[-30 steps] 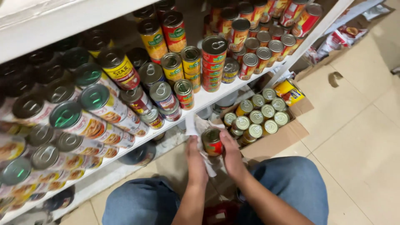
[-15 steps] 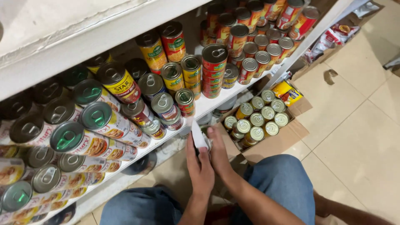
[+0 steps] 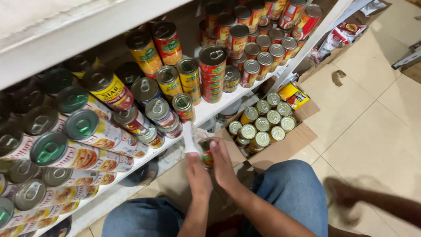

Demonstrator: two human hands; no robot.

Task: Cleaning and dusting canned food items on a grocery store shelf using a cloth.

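Red-yellow labelled cans (image 3: 212, 74) above cardboard box (image 3: 280, 145)

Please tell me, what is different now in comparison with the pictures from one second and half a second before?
The small red-labelled metal can is visible between both hands again, near the white cloth; half a second ago the hands hid it. The left hand and right hand stayed together below the shelf. The cardboard box of cans and shelf cans did not move.

Glossy metal can (image 3: 206, 153) with paper label, soft white cloth (image 3: 191, 137), matt cardboard box (image 3: 280, 147), smooth beige floor tiles (image 3: 377, 131)
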